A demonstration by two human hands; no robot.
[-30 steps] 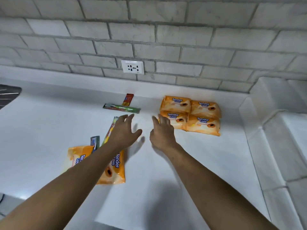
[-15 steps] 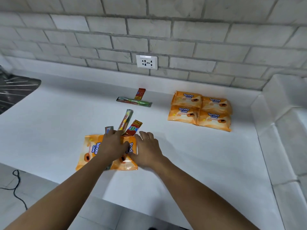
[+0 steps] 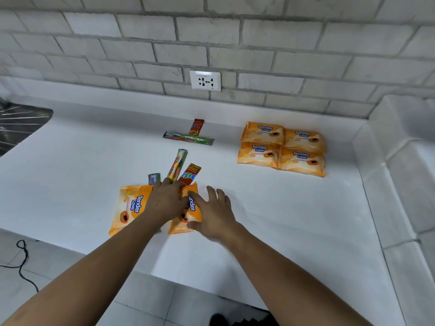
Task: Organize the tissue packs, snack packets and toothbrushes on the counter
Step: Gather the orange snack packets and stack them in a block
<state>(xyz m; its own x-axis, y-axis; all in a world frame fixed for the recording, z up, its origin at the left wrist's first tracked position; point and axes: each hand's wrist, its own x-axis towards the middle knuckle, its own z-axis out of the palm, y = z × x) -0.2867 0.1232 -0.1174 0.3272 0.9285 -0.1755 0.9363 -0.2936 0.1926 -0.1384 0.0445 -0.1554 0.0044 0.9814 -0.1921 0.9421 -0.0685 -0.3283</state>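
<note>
"Tender Love" stands in blue and white letters on each pack in the block of four orange tissue packs (image 3: 281,148), far right on the tabletop. The near left tissue pack (image 3: 131,208) bears the same brand, turned sideways. The tissue pack beside it (image 3: 191,208) shows only "ender". Print on the red snack packets (image 3: 189,175) is too blurred to read.

Bright, even light; soft shadows; edges bowed, perhaps slightly blurred.

Bare counter (image 3: 270,208) lay open right of the near pile (image 3: 128,208), up to the four tissue packs (image 3: 282,149); a green toothbrush (image 3: 188,138) and red snack packet (image 3: 196,127) blocked the wall side, a ledge (image 3: 400,161) the right
</note>
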